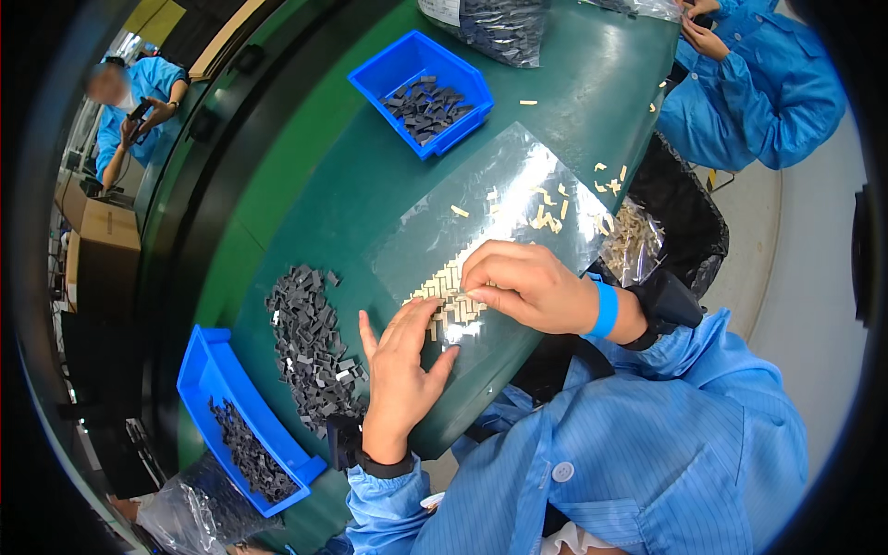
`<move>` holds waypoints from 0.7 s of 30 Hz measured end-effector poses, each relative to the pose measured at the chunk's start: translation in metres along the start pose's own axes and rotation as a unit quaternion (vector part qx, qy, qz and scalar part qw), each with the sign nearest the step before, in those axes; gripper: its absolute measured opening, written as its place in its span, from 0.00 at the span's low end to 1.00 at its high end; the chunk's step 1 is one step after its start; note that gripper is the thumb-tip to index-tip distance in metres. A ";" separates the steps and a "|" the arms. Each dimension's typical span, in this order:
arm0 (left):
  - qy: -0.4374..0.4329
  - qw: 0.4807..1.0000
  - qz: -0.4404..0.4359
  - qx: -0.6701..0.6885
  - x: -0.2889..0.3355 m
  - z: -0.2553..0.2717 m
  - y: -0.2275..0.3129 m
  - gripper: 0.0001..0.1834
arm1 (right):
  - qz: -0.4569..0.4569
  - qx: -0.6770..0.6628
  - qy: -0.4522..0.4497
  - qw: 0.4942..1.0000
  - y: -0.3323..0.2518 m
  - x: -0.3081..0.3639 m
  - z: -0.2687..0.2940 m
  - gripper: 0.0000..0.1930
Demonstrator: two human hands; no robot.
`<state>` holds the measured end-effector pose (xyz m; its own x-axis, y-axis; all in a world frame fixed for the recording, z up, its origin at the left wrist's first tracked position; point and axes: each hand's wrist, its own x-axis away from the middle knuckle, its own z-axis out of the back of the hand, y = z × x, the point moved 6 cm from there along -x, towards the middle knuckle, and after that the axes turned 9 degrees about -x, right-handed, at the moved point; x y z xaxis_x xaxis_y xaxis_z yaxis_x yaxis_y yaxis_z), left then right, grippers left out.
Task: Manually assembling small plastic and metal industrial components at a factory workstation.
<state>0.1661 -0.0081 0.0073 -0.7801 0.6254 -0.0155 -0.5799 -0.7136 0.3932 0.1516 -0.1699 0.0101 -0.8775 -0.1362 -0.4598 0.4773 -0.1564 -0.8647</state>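
Note:
Small cream strips (427,289) lie side by side in a slanted pattern on a clear plastic sheet (407,242), at the middle of a green table. My left hand (407,365) rests at the near left edge of this pattern, thumb apart and fingers stretched over the strips. Above the right part of the pattern is my right hand (536,287), its thumb and forefinger pinched together; what they hold, if anything, is too small to make out. Loose cream pieces (548,220) are scattered on the far right of the sheet. Left of my left hand spreads a pile of dark grey pieces (310,347).
Blue bins holding dark pieces stand at the far side (381,72) and near left (205,370). Bags of dark pieces lie at the back (499,32) and lower left (199,513). A bag of cream pieces (634,242) sits beyond the right edge. Co-workers are at upper right (768,88) and upper left (139,116).

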 end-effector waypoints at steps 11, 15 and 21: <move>-0.156 0.672 0.108 0.716 0.026 0.003 0.024 0.16 | 0.277 0.005 -0.109 0.955 -0.072 0.005 -0.011 0.07; -0.147 0.638 0.120 0.746 0.032 0.008 0.033 0.10 | 0.301 0.004 -0.066 0.951 -0.079 0.006 -0.011 0.07; -0.003 0.763 0.153 0.628 0.035 0.018 0.032 0.06 | 0.256 0.033 -0.038 0.965 -0.078 0.002 -0.005 0.07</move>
<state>0.1250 -0.0033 0.0361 -0.8303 0.4951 0.2558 0.3139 0.0363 0.9487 0.1123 -0.1532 0.0752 -0.5205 -0.2830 -0.8056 0.8521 -0.1118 -0.5113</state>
